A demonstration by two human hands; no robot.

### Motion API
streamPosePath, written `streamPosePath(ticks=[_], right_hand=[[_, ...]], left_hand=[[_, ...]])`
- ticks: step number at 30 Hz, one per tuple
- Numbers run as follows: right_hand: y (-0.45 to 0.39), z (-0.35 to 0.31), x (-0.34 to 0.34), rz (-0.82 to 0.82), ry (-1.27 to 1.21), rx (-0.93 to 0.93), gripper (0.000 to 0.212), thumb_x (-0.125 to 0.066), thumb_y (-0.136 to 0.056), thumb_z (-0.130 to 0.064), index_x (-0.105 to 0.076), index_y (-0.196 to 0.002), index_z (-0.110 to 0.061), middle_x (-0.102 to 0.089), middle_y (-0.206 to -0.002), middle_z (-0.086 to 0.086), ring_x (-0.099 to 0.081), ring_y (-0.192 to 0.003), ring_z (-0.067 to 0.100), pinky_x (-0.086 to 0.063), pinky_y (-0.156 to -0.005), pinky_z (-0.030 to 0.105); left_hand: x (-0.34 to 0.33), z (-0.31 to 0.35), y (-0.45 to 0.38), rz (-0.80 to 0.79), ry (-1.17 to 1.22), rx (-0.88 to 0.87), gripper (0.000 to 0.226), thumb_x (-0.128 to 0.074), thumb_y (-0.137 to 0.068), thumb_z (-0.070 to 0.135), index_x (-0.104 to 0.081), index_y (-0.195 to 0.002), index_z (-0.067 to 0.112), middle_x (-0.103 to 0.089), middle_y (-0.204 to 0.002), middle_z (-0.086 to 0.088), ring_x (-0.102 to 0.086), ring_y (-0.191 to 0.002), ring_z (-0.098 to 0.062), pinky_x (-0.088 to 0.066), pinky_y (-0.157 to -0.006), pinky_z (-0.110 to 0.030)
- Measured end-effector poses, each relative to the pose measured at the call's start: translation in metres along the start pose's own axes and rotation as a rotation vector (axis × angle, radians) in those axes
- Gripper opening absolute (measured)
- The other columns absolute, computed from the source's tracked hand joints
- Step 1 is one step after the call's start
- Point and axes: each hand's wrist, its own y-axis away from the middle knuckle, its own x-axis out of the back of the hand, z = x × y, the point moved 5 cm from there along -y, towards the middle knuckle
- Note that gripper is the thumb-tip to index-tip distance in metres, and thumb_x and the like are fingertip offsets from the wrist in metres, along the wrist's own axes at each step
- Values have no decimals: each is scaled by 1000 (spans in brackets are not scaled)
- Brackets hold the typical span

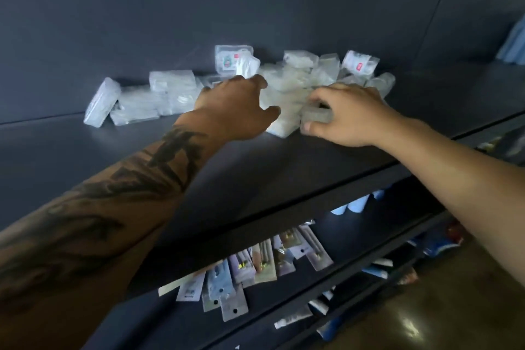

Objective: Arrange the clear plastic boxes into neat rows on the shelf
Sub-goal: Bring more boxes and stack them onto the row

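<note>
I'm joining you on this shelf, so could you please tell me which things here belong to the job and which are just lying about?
Part of the job:
- pile of clear plastic boxes
- small clear box pinched in the right hand
- left hand reaching into the pile
- dark shelf

Just lying about:
- carded packets on the shelf below
- tubes on a lower shelf
</note>
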Motion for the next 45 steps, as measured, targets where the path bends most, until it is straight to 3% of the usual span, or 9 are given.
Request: streamPosePath(ticks=[6, 10, 16, 22, 27, 30, 36, 40, 45], right_hand=[[-24, 25, -17, -197, -55, 91, 64, -59, -82, -75, -50, -135, -42, -56, -141, -8, -50, -129, 24, -30, -105, 47], [-27, 26, -21, -211, -75, 121, 59, -62, -83, -70, -47, -131, -41, -56, -136, -6, -49, -119, 22, -32, -93, 41], [-23, 22, -20, -202, -81, 128, 59, -63, -79, -72, -47, -128, -41, -56, -134, -9, -46, -119, 20, -30, -94, 40], [-14, 13, -14, -214, -103, 137, 63, -63, -76, -76, -49, -128, -42, -56, -134, -12, -49, -118, 20, -36, -98, 42], [-13, 7, 5, -192, -136, 166, 74, -58, -61, -85, -51, -123, -45, -59, -129, -13, -55, -118, 21, -43, -103, 45], [-17, -6, 20, -173, -147, 247, 63, -66, -70, -77, -52, -122, -44, -58, -130, -11, -55, -116, 21, -43, -104, 45], [-26, -67, 36, -125, -218, 498, 73, -59, -61, -85, -52, -121, -45, -59, -131, -10, -56, -118, 24, -43, -101, 43], [-13, -128, 31, -108, -285, 709, 64, -69, -70, -76, -53, -122, -43, -58, -134, -9, -55, -121, 24, -41, -106, 44], [30, -220, 24, -124, -346, 953, 66, -59, -65, -87, -50, -118, -49, -60, -121, -10, -54, -111, 26, -42, -101, 45]], left_hand=[[-21, 14, -33, -32, -142, -10, 68, -45, -93, 72, -37, -154, 42, -43, -159, -2, -39, -144, -34, -30, -116, -51], [-34, 16, -43, -71, -145, -15, 61, -42, -95, 70, -40, -151, 47, -45, -158, 0, -36, -145, -35, -25, -118, -55], [-30, 13, -36, 0, -38, -39, 44, -52, -96, 58, -53, -137, 43, -59, -141, -1, -53, -129, -32, -37, -111, -49], [-23, 9, -22, 82, 102, -26, 33, -64, -92, 54, -60, -118, 34, -61, -117, 1, -59, -105, -24, -48, -88, -38], [-15, 1, -6, 101, 168, 27, 39, -66, -91, 29, -60, -129, 30, -60, -129, -2, -57, -110, -24, -41, -84, -31], [2, -10, 13, 147, 165, 90, 43, -67, -90, 26, -59, -132, 28, -60, -137, -3, -58, -119, -27, -45, -89, -33], [39, -35, 83, 267, 83, 283, 45, -69, -87, 22, -61, -130, 30, -62, -136, 1, -59, -109, -22, -39, -84, -25], [54, -47, 154, 326, 44, 469, 43, -72, -85, 23, -64, -126, 34, -64, -128, 4, -61, -105, -27, -38, -84, -26], [68, -44, 260, 394, -17, 646, 43, -73, -82, 21, -64, -123, 34, -66, -118, 6, -60, -102, -21, -42, -84, -28]])
